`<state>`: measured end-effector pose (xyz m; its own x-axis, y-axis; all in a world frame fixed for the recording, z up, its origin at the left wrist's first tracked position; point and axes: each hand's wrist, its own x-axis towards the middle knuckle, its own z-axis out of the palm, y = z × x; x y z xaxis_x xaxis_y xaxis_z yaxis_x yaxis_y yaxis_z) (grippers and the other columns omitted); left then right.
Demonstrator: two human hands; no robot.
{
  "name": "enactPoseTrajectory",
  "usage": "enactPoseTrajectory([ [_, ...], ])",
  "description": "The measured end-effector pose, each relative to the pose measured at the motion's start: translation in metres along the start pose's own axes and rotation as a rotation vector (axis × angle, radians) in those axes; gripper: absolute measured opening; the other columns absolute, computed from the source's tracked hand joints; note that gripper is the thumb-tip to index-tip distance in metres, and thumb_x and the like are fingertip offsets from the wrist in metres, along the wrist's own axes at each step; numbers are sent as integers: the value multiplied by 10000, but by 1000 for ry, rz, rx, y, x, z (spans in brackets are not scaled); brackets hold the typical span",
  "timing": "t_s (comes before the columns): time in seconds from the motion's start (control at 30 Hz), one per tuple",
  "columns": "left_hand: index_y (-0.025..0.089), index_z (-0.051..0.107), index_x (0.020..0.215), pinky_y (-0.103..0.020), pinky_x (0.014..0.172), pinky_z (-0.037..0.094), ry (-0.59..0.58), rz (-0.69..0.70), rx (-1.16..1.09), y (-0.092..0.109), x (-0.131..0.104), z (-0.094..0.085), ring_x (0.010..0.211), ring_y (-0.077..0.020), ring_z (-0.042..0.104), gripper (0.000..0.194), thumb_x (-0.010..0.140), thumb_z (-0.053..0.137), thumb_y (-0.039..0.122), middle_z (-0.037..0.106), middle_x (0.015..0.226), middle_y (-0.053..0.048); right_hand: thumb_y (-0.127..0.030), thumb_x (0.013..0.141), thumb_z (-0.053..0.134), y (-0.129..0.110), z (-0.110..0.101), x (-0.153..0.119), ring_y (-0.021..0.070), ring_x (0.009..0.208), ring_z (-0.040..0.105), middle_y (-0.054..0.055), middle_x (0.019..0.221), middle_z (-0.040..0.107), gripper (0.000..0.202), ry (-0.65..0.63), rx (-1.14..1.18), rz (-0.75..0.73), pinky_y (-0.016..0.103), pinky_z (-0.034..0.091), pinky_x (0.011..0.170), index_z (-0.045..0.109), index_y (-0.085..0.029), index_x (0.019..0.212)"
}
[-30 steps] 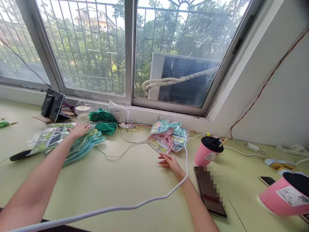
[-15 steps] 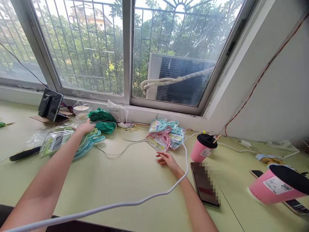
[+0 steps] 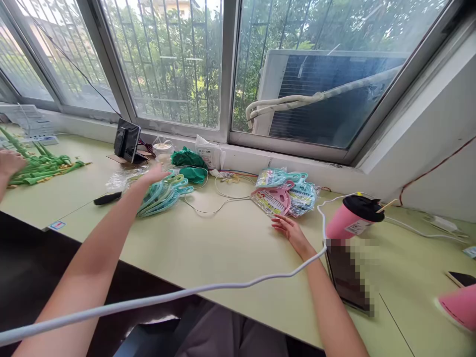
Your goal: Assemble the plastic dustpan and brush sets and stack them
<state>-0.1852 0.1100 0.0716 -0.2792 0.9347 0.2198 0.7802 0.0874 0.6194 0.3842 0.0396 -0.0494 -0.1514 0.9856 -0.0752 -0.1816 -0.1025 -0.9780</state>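
My left hand (image 3: 157,173) reaches over a pile of blue and green plastic pieces with looped handles (image 3: 165,196). Its fingers are blurred and partly turned away, so any hold on the pile does not show. My right hand (image 3: 292,233) rests low over the table, fingers stretched out and nothing in them. Just beyond its fingertips lies a pink piece in clear wrap (image 3: 277,198), with teeth-like white marks on it. Similar light blue wrapped pieces (image 3: 303,191) are stacked behind and beside it.
A white cable (image 3: 223,286) crosses in front of both forearms. Right of my right hand stand a pink cup (image 3: 342,223) and a dark phone (image 3: 347,277). A black-handled object (image 3: 107,198) lies left of the pile. Another person's hand (image 3: 11,162) touches green stalk-like items (image 3: 44,168).
The view has swung left and down, bringing in the other person's hand and the table's front edge. My left hand stays over the pile; my right hand keeps its place by the wrapped pieces.
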Motion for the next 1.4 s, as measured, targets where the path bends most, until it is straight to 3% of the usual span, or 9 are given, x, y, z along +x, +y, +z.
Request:
enactPoseTrajectory([
  [0.1, 32, 337, 1414, -474, 1090, 323, -93, -133, 25, -4, -16, -12, 1359, -339, 388, 765, 806, 703, 315, 329, 1519, -276, -388, 738, 760, 2, -2, 2, 171, 880, 708, 52, 998, 743, 338, 9, 14, 0, 327, 571, 862, 710, -227, 1032],
  [0.23, 171, 408, 1432, -398, 1070, 396, -238, 16, -148, -16, -51, -32, 1400, -304, 365, 870, 702, 779, 464, 305, 1567, -172, -429, 738, 753, 4, -4, 2, 188, 899, 708, 61, 1021, 738, 362, 3, -8, -27, 347, 574, 871, 708, -233, 1039],
  [0.37, 147, 589, 1269, -405, 1040, 435, -286, 93, -216, -31, -76, -42, 1344, -315, 444, 875, 510, 880, 470, 438, 1488, -183, -430, 724, 766, 4, -5, 2, 186, 904, 706, 61, 1042, 736, 377, -10, -4, -21, 341, 574, 877, 711, -237, 1044],
  [0.57, 146, 733, 1002, -432, 932, 502, -102, 89, 112, -32, -65, -40, 998, -288, 656, 555, 529, 850, 414, 757, 1008, -93, -422, 751, 745, 3, -4, 2, 191, 912, 704, 64, 1051, 733, 342, 1, -28, -27, 348, 580, 872, 715, -242, 1040],
  [0.77, 66, 710, 1025, -383, 793, 468, 115, 285, 200, 8, -49, -36, 969, -196, 674, 722, 809, 367, 664, 751, 933, -69, -381, 772, 730, 4, -3, 2, 171, 891, 704, 58, 1037, 735, 319, -6, -16, -13, 329, 577, 875, 709, -230, 1052],
  [0.83, 62, 710, 1022, -380, 795, 458, 115, 344, 261, 28, -45, -32, 976, -190, 668, 742, 830, 317, 661, 751, 897, -59, -383, 783, 720, 4, -4, 2, 176, 908, 703, 62, 1045, 733, 314, -10, -17, -19, 334, 575, 881, 708, -232, 1058],
  [1.03, 179, 754, 1000, -386, 914, 475, 73, 260, 390, 69, -37, -7, 1040, -317, 647, 436, 810, 595, 538, 741, 935, -96, -387, 793, 711, 4, -5, 2, 170, 907, 704, 61, 1067, 729, 318, -15, -32, -23, 329, 571, 888, 708, -237, 1073],
  [1.23, 164, 676, 1150, -434, 998, 410, -7, 191, 459, 68, -44, 45, 1174, -356, 545, 418, 851, 579, 439, 643, 1204, -156, -372, 778, 720, 1, -2, 2, 172, 893, 704, 58, 1041, 734, 305, -12, -6, -8, 332, 569, 888, 711, -232, 1049],
  [1.4, 156, 573, 1255, -449, 959, 422, 151, 120, 399, 59, -58, 71, 1188, -358, 502, 458, 910, 482, 443, 578, 1271, -185, -364, 793, 711, -2, 0, 0, 179, 915, 703, 70, 1047, 732, 301, -22, -14, -2, 349, 559, 916, 709, -218, 1057],
])
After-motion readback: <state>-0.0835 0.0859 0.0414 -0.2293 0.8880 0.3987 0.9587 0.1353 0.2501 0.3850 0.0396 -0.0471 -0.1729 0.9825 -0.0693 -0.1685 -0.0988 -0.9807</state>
